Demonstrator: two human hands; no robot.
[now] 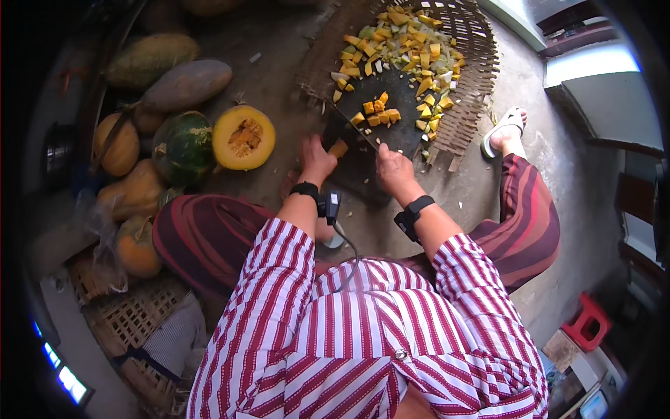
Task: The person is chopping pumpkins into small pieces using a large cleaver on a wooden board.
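My right hand [393, 170] grips the handle of a knife [357, 128], whose long blade slants up and left over a dark cutting board [400, 86]. My left hand [316, 160] holds a piece of pumpkin [338, 149] at the board's left edge. Orange pumpkin cubes [381, 111] lie in a small group on the board. Beyond them, more cut pumpkin and pale green pieces [419, 44] are heaped over the board's far side and a woven bamboo basket [476, 68]. A halved pumpkin [244, 138] rests on the floor to the left, cut face up, its seed cavity showing.
Whole pumpkins and long gourds [187, 86] lie at the left, with a green pumpkin [183, 147] beside the halved one. Lower left are a plastic bag [107, 251] and a woven basket [152, 314] with striped cloth. A red plastic stool [586, 322] stands lower right. My legs are spread around the board.
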